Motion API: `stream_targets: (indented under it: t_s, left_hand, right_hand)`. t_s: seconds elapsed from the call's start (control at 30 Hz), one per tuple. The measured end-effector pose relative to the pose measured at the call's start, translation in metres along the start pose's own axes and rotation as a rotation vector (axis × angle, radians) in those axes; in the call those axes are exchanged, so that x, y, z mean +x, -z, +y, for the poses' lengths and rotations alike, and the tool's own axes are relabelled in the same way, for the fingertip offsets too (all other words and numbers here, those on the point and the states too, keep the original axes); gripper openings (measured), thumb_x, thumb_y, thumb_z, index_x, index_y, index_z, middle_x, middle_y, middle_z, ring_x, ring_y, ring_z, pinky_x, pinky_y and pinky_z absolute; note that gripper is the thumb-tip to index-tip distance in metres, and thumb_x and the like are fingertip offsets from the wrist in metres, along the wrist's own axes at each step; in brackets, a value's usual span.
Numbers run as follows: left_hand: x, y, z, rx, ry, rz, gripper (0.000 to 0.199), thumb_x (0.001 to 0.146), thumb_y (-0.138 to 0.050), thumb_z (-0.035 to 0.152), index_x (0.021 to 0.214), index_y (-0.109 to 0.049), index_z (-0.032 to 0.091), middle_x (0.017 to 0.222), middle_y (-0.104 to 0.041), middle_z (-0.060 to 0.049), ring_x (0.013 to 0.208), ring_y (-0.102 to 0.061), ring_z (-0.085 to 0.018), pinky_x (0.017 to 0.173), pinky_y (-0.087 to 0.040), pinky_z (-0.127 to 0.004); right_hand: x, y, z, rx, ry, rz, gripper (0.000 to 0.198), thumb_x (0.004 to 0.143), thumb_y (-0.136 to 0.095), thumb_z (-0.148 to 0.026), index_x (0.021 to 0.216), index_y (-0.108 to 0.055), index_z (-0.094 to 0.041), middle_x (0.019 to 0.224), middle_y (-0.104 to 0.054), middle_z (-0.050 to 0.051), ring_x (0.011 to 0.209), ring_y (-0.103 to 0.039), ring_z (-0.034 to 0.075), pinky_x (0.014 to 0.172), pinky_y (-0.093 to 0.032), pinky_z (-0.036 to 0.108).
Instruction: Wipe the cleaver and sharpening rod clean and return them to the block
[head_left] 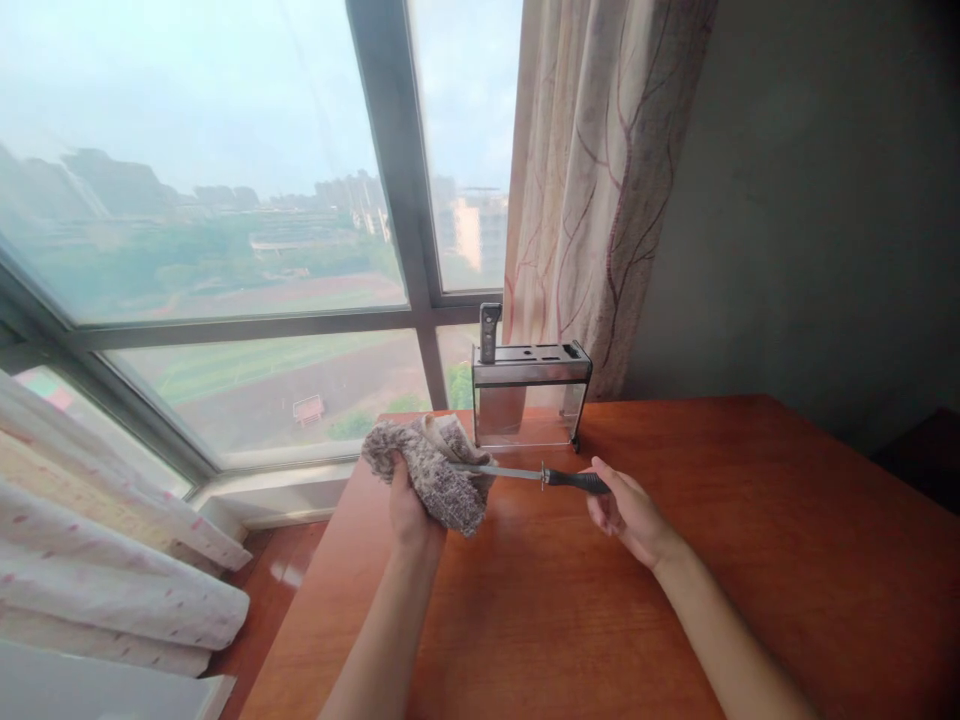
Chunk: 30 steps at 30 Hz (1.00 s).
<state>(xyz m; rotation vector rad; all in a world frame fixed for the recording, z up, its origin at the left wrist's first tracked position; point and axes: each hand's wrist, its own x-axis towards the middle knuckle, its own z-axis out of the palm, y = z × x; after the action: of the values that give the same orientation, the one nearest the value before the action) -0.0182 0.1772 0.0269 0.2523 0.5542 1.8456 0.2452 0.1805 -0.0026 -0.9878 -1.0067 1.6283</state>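
My left hand point(414, 510) is closed on a grey-and-white fluffy cloth point(448, 487), bunched and folded over. Into its folds runs the thin metal rod of a honing steel point(517, 473), so the far end of the rod is hidden. The black ribbed handle, with a small metal guard, points to the right. At the end of that handle, the fingers of my right hand point(626, 510) are closed around it. Both hands are above the table, with the steel held roughly level between them.
Behind the cloth, a clear-sided knife block point(531, 372) stands near the back edge of the wooden table point(600, 620). One dark-handled knife point(490, 333) rises from its slotted top. A large window point(225, 250) and curtains point(592, 180) lie beyond; more curtain hangs at left.
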Motion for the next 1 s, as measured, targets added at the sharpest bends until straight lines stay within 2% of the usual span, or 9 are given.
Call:
stream_targets:
  t_s: [0.07,0.2,0.37,0.47,0.6,0.7,0.8,0.9,1.0]
  left_hand:
    - [-0.001,-0.001,0.003,-0.052,0.036,-0.024,0.045,0.090,-0.045,0.048,0.119,-0.063,0.018,0.105,-0.072,-0.010,0.107,-0.063,-0.027,0.099,-0.044,-0.043]
    - [-0.001,-0.001,0.006,-0.112,0.077,-0.047,0.046,0.091,-0.044,0.047,0.121,-0.062,0.018,0.109,-0.070,-0.011,0.111,-0.060,-0.028,0.103,-0.040,-0.046]
    - [0.002,0.003,0.006,-0.100,0.055,-0.003,0.043,0.091,-0.043,0.042,0.124,-0.060,0.020,0.117,-0.068,-0.009,0.115,-0.058,-0.026,0.105,-0.037,-0.046]
    - [0.002,0.001,0.006,-0.086,0.052,0.024,0.041,0.091,-0.044,0.038,0.125,-0.059,0.021,0.120,-0.066,-0.009,0.116,-0.057,-0.026,0.104,-0.038,-0.045]
    - [-0.002,-0.003,0.008,-0.063,0.086,0.001,0.043,0.091,-0.042,0.040,0.125,-0.059,0.021,0.121,-0.066,-0.008,0.118,-0.055,-0.027,0.103,-0.039,-0.046]
    - [-0.005,-0.003,0.008,-0.027,0.125,-0.101,0.044,0.090,-0.042,0.043,0.125,-0.059,0.021,0.121,-0.066,-0.007,0.121,-0.053,-0.028,0.104,-0.039,-0.045]
    - [-0.008,-0.003,0.008,0.007,0.153,-0.175,0.046,0.089,-0.045,0.045,0.125,-0.059,0.020,0.120,-0.066,-0.009,0.121,-0.052,-0.028,0.105,-0.038,-0.046]
    - [-0.012,-0.008,0.008,0.021,0.154,-0.171,0.048,0.088,-0.047,0.048,0.124,-0.059,0.020,0.117,-0.067,-0.010,0.119,-0.054,-0.027,0.104,-0.039,-0.047]
    - [-0.016,-0.015,0.012,0.015,0.148,-0.140,0.051,0.087,-0.045,0.054,0.124,-0.059,0.022,0.114,-0.068,-0.010,0.116,-0.056,-0.027,0.101,-0.041,-0.048]
  right_hand:
    - [0.002,0.002,0.002,0.048,-0.029,0.003,0.036,0.087,-0.054,-0.051,0.086,-0.063,-0.016,0.042,-0.051,-0.004,0.035,-0.037,0.007,0.036,-0.022,0.018]
    - [-0.002,0.007,-0.005,0.033,0.016,-0.080,0.033,0.086,-0.059,-0.045,0.100,-0.065,-0.016,0.061,-0.062,0.000,0.052,-0.050,0.008,0.047,-0.035,0.019]
    - [-0.008,0.013,-0.016,-0.261,0.183,-0.101,0.035,0.081,-0.067,-0.041,0.109,-0.066,-0.020,0.087,-0.071,0.005,0.074,-0.061,0.017,0.064,-0.044,0.027]
    - [-0.008,0.017,-0.018,-0.387,0.219,-0.072,0.033,0.076,-0.072,-0.037,0.106,-0.070,-0.023,0.101,-0.071,0.006,0.086,-0.063,0.020,0.078,-0.047,0.032]
    - [-0.007,0.020,-0.020,-0.374,0.230,-0.055,0.033,0.077,-0.072,-0.035,0.107,-0.069,-0.024,0.105,-0.070,0.005,0.090,-0.063,0.020,0.085,-0.045,0.034]
    - [-0.006,0.021,-0.020,-0.275,0.236,-0.062,0.033,0.082,-0.066,-0.037,0.111,-0.066,-0.021,0.097,-0.071,0.005,0.084,-0.063,0.018,0.081,-0.046,0.031]
    - [-0.004,0.021,-0.017,-0.169,0.188,-0.038,0.033,0.087,-0.058,-0.043,0.106,-0.066,-0.017,0.077,-0.071,0.005,0.069,-0.062,0.015,0.065,-0.047,0.026]
    - [-0.002,0.020,-0.013,-0.089,0.106,-0.002,0.034,0.087,-0.057,-0.047,0.094,-0.067,-0.015,0.060,-0.066,0.002,0.053,-0.055,0.011,0.050,-0.040,0.022]
    - [0.000,0.017,-0.010,0.015,0.049,-0.005,0.034,0.083,-0.062,-0.048,0.087,-0.068,-0.015,0.058,-0.064,0.002,0.050,-0.053,0.009,0.047,-0.037,0.020]
